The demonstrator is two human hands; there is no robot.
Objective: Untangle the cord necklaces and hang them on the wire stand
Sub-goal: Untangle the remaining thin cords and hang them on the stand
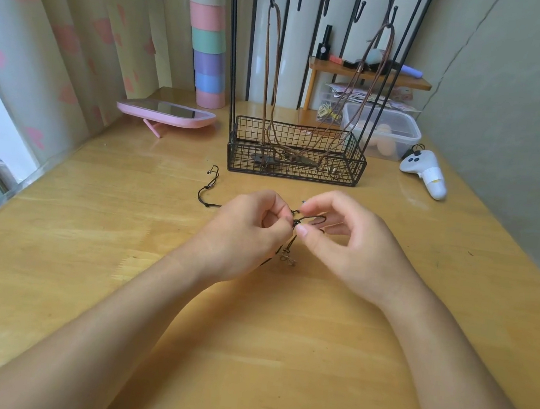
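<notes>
At the far left we see a curtain with pink hearts, and next to it a pink mirror stands tilted on its leg on the table. Behind the mirror rises a column of pastel rings. A little to the right, a black cord lies on the wood. Its free end curls near the left corner of the stand, and the rest runs toward our hands. Our left hand has the fingers curled and pinches the cord at a tangle between thumb and fingertips. A small metal pendant sits on the cord just below the tangle; we cannot tell if it touches the table. Our right hand pinches the same cord with thumb and index finger, just beside the left fingertips. Its other fingers are loosely bent and apart, and a loop of cord passes beneath them. Behind the hands is the wire stand, with a mesh basket at the foot and hooks at the top. 2 brown necklaces hang from the hooks, 1 on the left and 1 on the right, and their lower ends lie in the basket. Further right we see a wooden shelf with small items, a clear box with a lid, and a white controller lying on the table.
</notes>
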